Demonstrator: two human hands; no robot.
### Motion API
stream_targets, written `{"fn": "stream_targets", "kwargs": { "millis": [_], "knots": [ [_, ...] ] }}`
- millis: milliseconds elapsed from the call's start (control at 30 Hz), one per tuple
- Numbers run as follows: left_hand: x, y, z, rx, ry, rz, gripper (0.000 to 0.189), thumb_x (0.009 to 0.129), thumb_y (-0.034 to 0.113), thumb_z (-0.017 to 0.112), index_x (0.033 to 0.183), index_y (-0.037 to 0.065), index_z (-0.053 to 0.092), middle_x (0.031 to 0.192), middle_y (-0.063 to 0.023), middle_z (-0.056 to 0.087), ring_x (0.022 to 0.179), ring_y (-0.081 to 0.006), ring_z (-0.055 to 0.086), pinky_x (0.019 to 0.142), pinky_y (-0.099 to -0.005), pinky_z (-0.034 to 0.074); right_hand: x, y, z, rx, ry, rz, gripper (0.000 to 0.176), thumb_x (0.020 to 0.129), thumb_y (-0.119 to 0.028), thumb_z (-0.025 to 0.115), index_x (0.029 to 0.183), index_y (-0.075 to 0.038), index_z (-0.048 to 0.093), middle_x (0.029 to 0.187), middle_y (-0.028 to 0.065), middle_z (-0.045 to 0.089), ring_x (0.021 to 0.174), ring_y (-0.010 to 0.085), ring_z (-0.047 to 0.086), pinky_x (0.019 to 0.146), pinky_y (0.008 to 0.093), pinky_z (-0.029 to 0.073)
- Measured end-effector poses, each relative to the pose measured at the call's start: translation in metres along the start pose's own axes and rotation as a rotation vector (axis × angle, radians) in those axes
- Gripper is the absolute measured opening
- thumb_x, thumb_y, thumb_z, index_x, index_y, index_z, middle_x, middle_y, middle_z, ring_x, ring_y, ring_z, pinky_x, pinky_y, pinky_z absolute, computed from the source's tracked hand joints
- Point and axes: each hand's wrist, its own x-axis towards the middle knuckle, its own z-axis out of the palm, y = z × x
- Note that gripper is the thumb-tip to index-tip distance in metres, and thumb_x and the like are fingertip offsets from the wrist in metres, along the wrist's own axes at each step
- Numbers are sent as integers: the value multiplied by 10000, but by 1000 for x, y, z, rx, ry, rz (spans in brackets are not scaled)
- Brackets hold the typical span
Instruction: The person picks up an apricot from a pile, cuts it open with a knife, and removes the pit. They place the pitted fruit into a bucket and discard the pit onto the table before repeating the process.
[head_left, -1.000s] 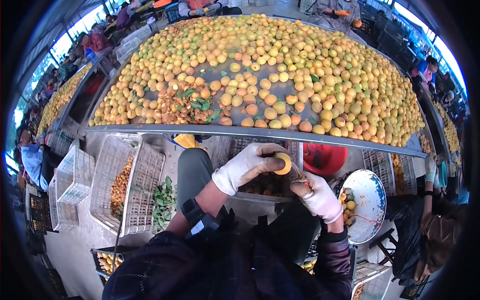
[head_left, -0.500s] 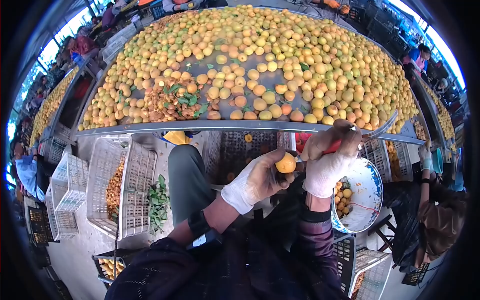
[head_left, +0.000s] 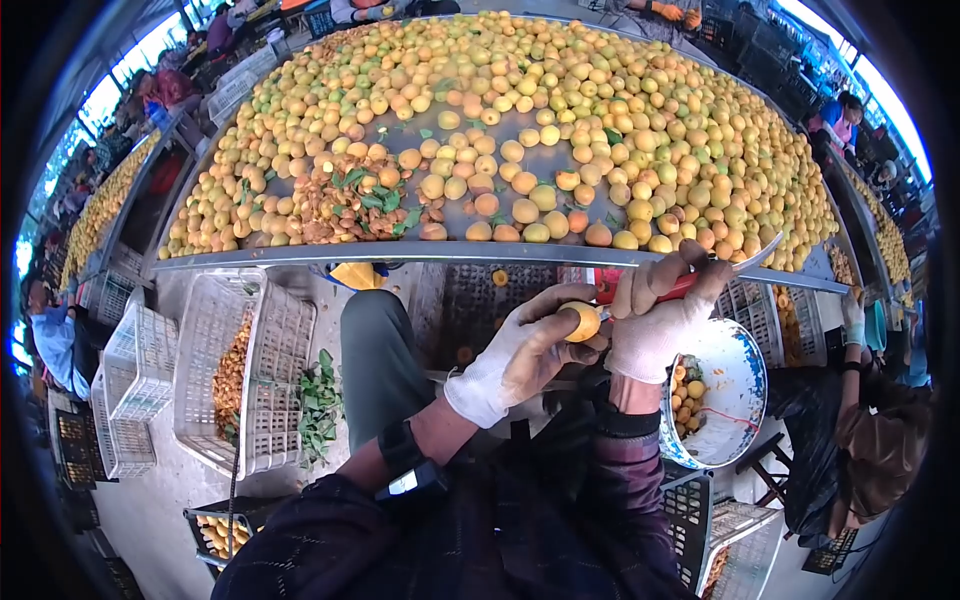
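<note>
My left hand (head_left: 520, 355), in a stained white glove, holds a yellow-orange fruit (head_left: 580, 322) between thumb and fingers. Beside it on the right, my gloved right hand (head_left: 660, 315) is wrapped round a red-handled tool (head_left: 678, 287). Its curved metal blade (head_left: 758, 254) sticks out to the upper right. The end of the tool near the fruit is mostly hidden by my fingers. Both hands are just below the edge of a metal table (head_left: 450, 252) heaped with similar fruit (head_left: 700, 150). A pile of brownish pieces with leaves (head_left: 350, 200) lies on the table's left part.
A white and blue bucket (head_left: 735, 400) with fruit stands right of my knees. White crates (head_left: 285, 370) and green leaves (head_left: 320, 410) are on the floor at left. A dark crate (head_left: 470, 300) sits under the table edge. Other people work at both sides and behind the table.
The fruit has turned in my left hand and moved slightly right. My right hand has tilted, so more of the red handle shows, and the curved blade sits a little lower.
</note>
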Motion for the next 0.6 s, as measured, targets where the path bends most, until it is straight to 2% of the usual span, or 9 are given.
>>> {"fn": "stream_targets", "kwargs": {
  "millis": [33,67,133,167,267,300,400,533,600],
  "knots": [
    [0,1,0,-43,-20,-11,393,918,163,562,1269,13,469,1104,-133,591,968,-258,636,797,-361,512,-1,-2,3,48,111,11,438,954,-527,431,768,-132,467,486,-55,264,340,66,249,308,221,217],
    [1,2,0,-86,-43,-14,394,913,147,561,1272,14,468,1099,-137,596,961,-259,637,797,-355,508,0,-3,3,46,104,15,438,954,-527,431,768,-132,467,486,-55,264,340,66,249,308,221,217],
    [2,4,-4,-85,-55,-32,403,902,134,563,1275,16,468,1097,-144,600,953,-264,636,796,-353,505,0,-3,2,2,197,-74,414,964,-491,435,925,-91,531,526,-55,299,358,45,262,307,205,236],
    [1,4,-7,-86,-68,-59,411,892,121,566,1278,18,467,1096,-150,604,945,-270,635,796,-350,502,-1,-3,1,2,201,-72,414,964,-491,435,925,-91,531,526,-55,299,358,45,262,307,205,236],
    [1,-6,-13,-169,-53,-105,419,879,130,572,1271,19,475,1090,-160,607,910,-272,631,798,-353,501,-4,-7,-1,-282,17,-165,357,974,-394,472,1018,-44,528,534,-50,293,360,39,266,311,196,260],
    [0,-7,-12,-170,-54,-109,419,879,130,572,1271,19,475,1090,-160,607,910,-272,631,798,-353,501,-6,-7,3,-93,-7,-60,295,969,-333,502,987,-39,522,503,-46,265,335,52,244,309,208,259],
    [-1,-9,-12,-207,-47,-94,411,878,151,567,1257,18,482,1083,-162,607,891,-269,625,797,-352,503,-11,-4,5,-190,68,-24,372,970,-404,479,1026,-42,542,523,-49,246,343,59,206,316,219,219],
    [2,-12,-13,-272,58,-125,370,879,150,552,1223,25,503,1031,-154,615,843,-253,633,728,-324,496,-9,5,-7,-262,-139,-16,372,964,-444,480,991,-78,541,508,-55,257,334,58,213,321,209,239],
    [3,-12,-11,-278,73,-121,364,880,152,552,1218,26,503,1027,-155,613,839,-254,630,721,-325,497,-6,5,-8,-229,-124,5,355,961,-442,487,990,-93,544,499,-59,254,333,54,214,315,207,224]
  ]
}}
